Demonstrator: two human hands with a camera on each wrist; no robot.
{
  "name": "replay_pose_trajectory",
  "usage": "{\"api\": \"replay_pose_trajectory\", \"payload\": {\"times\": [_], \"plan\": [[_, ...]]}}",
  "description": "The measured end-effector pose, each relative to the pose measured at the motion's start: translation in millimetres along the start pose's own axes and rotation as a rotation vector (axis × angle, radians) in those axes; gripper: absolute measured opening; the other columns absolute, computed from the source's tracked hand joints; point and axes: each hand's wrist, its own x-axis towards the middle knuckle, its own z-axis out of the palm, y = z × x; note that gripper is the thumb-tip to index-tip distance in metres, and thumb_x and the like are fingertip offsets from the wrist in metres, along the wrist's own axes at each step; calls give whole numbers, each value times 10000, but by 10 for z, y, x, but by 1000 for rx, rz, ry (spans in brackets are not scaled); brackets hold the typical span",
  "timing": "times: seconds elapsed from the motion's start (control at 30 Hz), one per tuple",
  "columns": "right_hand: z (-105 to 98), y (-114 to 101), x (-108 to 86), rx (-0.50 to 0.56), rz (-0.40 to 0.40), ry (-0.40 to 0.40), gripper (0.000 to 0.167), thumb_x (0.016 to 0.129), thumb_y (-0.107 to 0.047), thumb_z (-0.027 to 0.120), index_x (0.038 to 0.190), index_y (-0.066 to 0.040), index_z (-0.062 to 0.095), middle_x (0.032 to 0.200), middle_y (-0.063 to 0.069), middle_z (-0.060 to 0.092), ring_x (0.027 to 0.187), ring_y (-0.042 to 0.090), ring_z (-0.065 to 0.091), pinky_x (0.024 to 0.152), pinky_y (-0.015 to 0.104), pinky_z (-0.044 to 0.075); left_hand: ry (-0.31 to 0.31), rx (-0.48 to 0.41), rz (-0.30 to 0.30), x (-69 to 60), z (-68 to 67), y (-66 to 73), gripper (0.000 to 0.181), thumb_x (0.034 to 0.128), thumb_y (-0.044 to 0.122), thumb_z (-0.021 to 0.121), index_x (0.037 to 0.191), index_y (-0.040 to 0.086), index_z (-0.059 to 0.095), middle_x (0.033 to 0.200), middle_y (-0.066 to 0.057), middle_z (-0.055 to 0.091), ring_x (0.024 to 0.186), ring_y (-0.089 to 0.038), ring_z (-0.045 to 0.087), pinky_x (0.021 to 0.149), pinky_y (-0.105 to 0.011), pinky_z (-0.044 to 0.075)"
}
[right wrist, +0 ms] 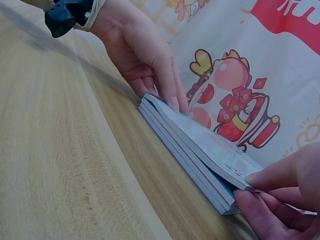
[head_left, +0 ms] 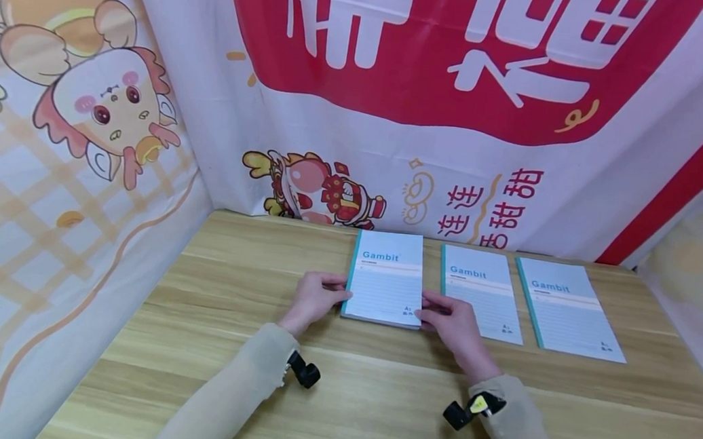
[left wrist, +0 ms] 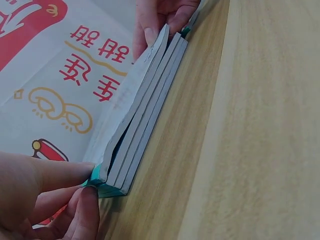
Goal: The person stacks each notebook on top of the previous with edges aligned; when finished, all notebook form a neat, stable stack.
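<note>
A stack of notebooks with pale blue covers and teal spines lies near the back of the table. Its top notebook (head_left: 384, 276) is raised slightly from the ones below (left wrist: 150, 125), leaving a narrow gap that is wider toward the right end in the right wrist view. At the spine side, my left hand (head_left: 315, 298) pinches the top notebook between thumb and fingers. My right hand (head_left: 455, 325) grips its near right corner, thumb (right wrist: 270, 177) above and fingers beneath. Just right of the stack, partly behind my right hand, lies another notebook (head_left: 481, 290).
Farther right lies one more matching notebook (head_left: 568, 309) on the wooden table (head_left: 362, 411). A printed cloth (head_left: 359, 111) hangs along the table's back edge, and another patterned cloth (head_left: 111, 243) borders the left. Small black cameras (head_left: 307, 373) sit on both wrists.
</note>
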Motion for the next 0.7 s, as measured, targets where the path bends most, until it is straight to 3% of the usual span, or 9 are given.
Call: {"api": "replay_pose_trajectory", "payload": {"times": [0.33, 0.7], "plan": [[10, -43, -8, -84, -28, 5, 446, 962, -102, 718, 1395, -88, 610, 1234, 113, 644, 1075, 230, 647, 846, 304, 589, -3, 2, 21, -12, 1, 10, 315, 897, 189, 815, 1204, 150, 756, 1055, 11, 727, 1008, -188, 645, 931, -398, 541], [39, -38, -45, -165, -58, -8, 459, 978, -103, 693, 1421, -73, 578, 1294, 125, 632, 1134, 247, 620, 889, 343, 577, -10, 15, 41, -31, 4, 13, 315, 912, 174, 799, 1219, 121, 751, 1032, 10, 719, 995, -190, 634, 924, -397, 542]]}}
